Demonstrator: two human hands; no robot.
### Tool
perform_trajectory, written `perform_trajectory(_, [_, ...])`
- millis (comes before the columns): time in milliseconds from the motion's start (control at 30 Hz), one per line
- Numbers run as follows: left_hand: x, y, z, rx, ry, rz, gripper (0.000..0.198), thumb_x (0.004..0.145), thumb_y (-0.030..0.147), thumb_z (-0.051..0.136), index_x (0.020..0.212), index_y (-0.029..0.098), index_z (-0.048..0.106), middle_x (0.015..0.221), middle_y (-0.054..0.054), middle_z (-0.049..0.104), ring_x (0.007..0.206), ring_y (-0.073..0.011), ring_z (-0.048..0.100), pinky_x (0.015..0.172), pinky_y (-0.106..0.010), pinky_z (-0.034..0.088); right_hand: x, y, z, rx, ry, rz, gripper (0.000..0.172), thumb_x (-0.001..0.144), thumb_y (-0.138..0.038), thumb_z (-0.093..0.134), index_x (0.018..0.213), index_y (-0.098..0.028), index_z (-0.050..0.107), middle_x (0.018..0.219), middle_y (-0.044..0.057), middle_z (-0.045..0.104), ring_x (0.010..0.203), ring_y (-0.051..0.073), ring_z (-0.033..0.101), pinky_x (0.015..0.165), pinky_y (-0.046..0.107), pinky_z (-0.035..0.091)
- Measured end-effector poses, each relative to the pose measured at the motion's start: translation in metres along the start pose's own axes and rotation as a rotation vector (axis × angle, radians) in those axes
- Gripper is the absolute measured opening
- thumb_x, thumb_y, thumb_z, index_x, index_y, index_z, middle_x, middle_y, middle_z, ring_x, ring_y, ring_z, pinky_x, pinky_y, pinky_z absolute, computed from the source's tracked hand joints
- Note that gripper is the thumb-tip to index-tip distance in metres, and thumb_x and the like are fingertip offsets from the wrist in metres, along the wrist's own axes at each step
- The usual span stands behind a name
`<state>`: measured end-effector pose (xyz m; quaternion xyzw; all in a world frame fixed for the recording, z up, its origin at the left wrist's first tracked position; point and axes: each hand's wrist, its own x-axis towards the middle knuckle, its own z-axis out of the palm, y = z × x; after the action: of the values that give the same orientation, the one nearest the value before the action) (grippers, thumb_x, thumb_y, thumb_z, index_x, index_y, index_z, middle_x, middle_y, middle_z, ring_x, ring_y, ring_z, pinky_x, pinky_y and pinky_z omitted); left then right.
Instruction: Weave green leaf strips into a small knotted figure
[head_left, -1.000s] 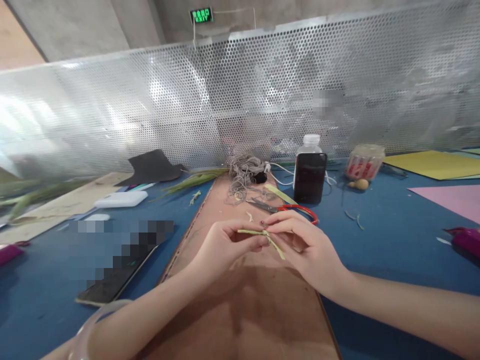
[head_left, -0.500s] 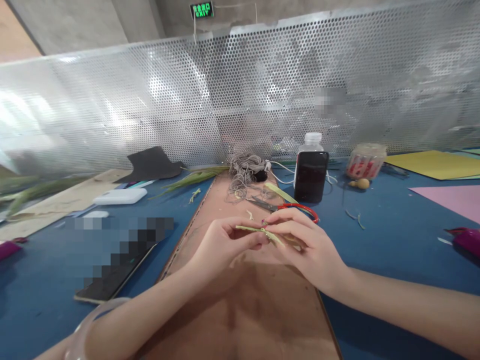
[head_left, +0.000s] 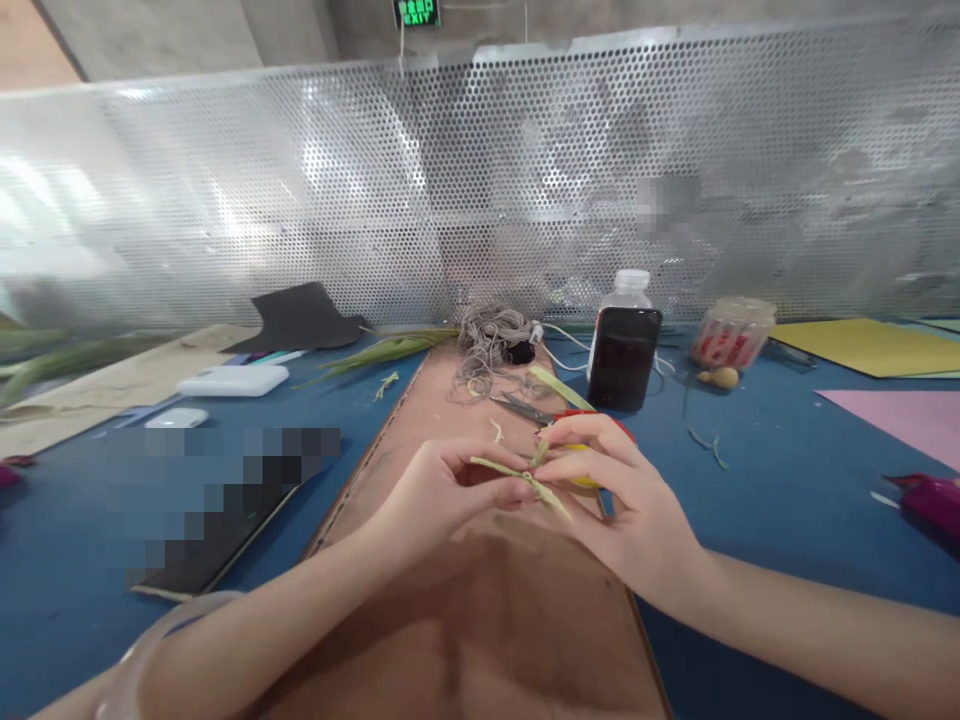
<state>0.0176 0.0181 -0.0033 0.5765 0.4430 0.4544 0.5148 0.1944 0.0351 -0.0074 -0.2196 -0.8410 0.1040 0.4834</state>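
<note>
A thin pale-green strip (head_left: 552, 498), folded or knotted near its middle, is held above the brown board (head_left: 450, 600). My left hand (head_left: 457, 480) pinches its left part between thumb and fingers, with one end sticking out toward the upper left. On the other side my right hand (head_left: 611, 485) has its fingertips closed on the strip close to the knot, and one end hangs toward the lower right. Scissors (head_left: 529, 408) with red handles lie just behind my right hand, which partly covers them.
Behind the hands lie grey yarn (head_left: 491, 335) and a green strip (head_left: 561, 388). A black phone (head_left: 624, 358) leans on a bottle (head_left: 631, 287). A jar (head_left: 733, 332) and small gourd (head_left: 720, 378) are right; a white case (head_left: 234, 380) and dark tablet (head_left: 225, 540) are left.
My right hand's fingers have shifted slightly, and a short piece of strip now stands up between the hands. Yellow inside the scissor handles now shows. The camera view has moved a little.
</note>
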Motion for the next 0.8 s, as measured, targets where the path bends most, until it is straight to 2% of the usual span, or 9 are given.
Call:
perform_trajectory(200, [-0.003, 0.000, 0.000, -0.016, -0.060, 0.071, 0.011, 0.065, 0.016, 0.071, 0.075, 0.020, 0.069, 0.075, 0.003, 0.072, 0.070, -0.0096, 0.065, 0.065, -0.016, 0.050, 0.000, -0.001, -0.003, -0.002, -0.025, -0.021, 0.012, 0.075, -0.008, 0.057, 0.080, -0.017, 0.062, 0.099, 0.008, 0.050, 0.095, 0.016, 0.053, 0.082, 0.028, 0.046])
perform_trajectory(333, [-0.001, -0.001, -0.001, -0.055, -0.069, 0.061, 0.010, 0.068, 0.019, 0.069, 0.078, 0.018, 0.069, 0.076, 0.001, 0.071, 0.068, -0.0099, 0.064, 0.065, -0.018, 0.051, -0.002, -0.004, -0.005, -0.021, -0.073, -0.034, 0.020, 0.075, -0.004, 0.052, 0.087, -0.017, 0.061, 0.111, 0.010, 0.046, 0.105, 0.019, 0.047, 0.090, 0.033, 0.041])
perform_trajectory(500, [0.004, -0.003, -0.004, -0.130, -0.092, 0.010, 0.013, 0.069, 0.022, 0.069, 0.078, 0.014, 0.068, 0.075, -0.002, 0.070, 0.068, -0.0118, 0.063, 0.068, -0.024, 0.052, 0.000, -0.004, -0.008, 0.009, -0.179, 0.023, 0.026, 0.079, -0.006, 0.046, 0.094, -0.020, 0.062, 0.116, 0.009, 0.041, 0.112, 0.019, 0.041, 0.093, 0.035, 0.038])
perform_trajectory(700, [0.007, -0.004, -0.007, -0.290, -0.110, -0.089, 0.013, 0.071, 0.024, 0.067, 0.078, 0.012, 0.067, 0.077, -0.005, 0.070, 0.072, -0.0137, 0.065, 0.072, -0.025, 0.051, 0.000, 0.004, -0.006, 0.014, -0.228, 0.141, 0.021, 0.082, -0.013, 0.045, 0.092, -0.020, 0.062, 0.127, 0.011, 0.035, 0.120, 0.023, 0.031, 0.099, 0.044, 0.029])
perform_trajectory(800, [0.009, -0.007, -0.008, -0.377, -0.114, -0.139, 0.013, 0.070, 0.022, 0.068, 0.077, 0.011, 0.067, 0.076, -0.004, 0.070, 0.069, -0.0125, 0.065, 0.070, -0.024, 0.051, -0.001, 0.006, -0.003, 0.057, -0.140, 0.163, 0.020, 0.082, -0.014, 0.045, 0.096, -0.021, 0.058, 0.119, 0.010, 0.040, 0.114, 0.021, 0.037, 0.095, 0.042, 0.033])
